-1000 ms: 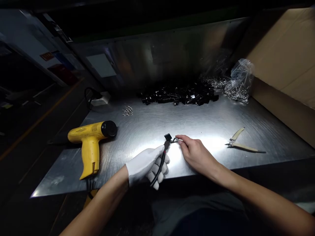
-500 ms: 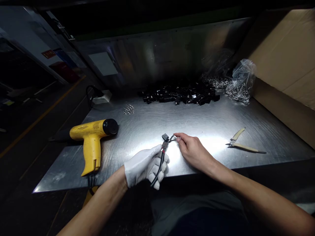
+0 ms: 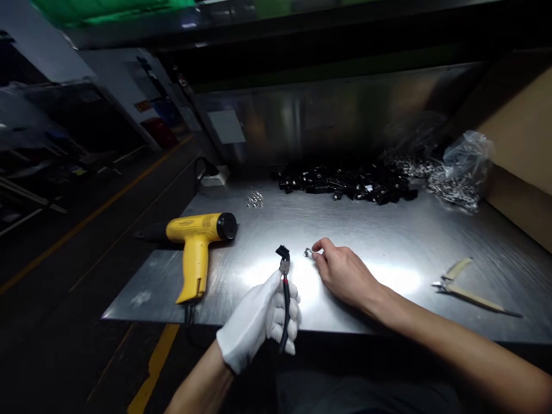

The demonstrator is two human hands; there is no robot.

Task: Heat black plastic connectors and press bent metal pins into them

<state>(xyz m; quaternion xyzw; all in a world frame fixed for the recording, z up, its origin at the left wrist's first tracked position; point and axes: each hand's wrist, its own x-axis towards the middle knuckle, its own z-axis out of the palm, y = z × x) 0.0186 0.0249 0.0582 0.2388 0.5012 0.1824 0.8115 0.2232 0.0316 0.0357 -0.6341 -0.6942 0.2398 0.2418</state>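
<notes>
The gloved left hand (image 3: 259, 313) grips black-handled pliers (image 3: 287, 302), a small black part (image 3: 282, 251) at their tip. The bare right hand (image 3: 345, 273) pinches a small metal piece (image 3: 306, 252). On the tabletop (image 3: 371, 236), a yellow heat gun (image 3: 196, 256) lies left, pale-handled cutters (image 3: 474, 297) right, piled black parts (image 3: 351, 181) behind.

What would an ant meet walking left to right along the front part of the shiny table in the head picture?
Yellow heat gun, white-gloved left hand, small metal piece, bare right hand, cream-handled pliers.

Heat gun (image 3: 196, 247) left of left hand (image 3: 261, 316); cutters (image 3: 472, 296) right; parts pile (image 3: 345, 183) behind.
</notes>
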